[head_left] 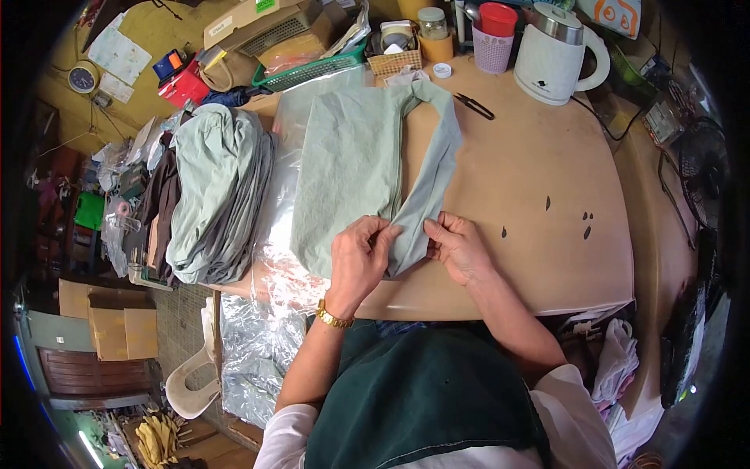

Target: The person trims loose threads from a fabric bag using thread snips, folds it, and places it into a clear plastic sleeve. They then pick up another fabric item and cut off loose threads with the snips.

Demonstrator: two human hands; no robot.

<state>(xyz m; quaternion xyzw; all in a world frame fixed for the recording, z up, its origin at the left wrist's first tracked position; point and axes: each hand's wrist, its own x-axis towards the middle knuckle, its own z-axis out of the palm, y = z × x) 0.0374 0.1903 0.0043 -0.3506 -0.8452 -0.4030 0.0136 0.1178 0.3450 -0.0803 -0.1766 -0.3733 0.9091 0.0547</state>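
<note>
A pale green cloth piece (348,148) lies on the tan table (539,273), with a long strap-like band curving along its right side. My left hand (361,254) pinches the fabric at the lower end, between the body and the band. The right hand (457,246) pinches the band's lower right edge, a short way from the left. Fingertips of both hands are partly hidden by the cloth. Black thread snips (475,106) rest beyond the band, and a folded pile of similar green cloth (211,195) is at the left.
At the back stand a white kettle (551,59), a lilac cup with a red top (494,39), a small basket (394,60) and a green tray (312,70). Clear plastic (273,195) lies between pile and cloth. A fan (699,160) is at the right.
</note>
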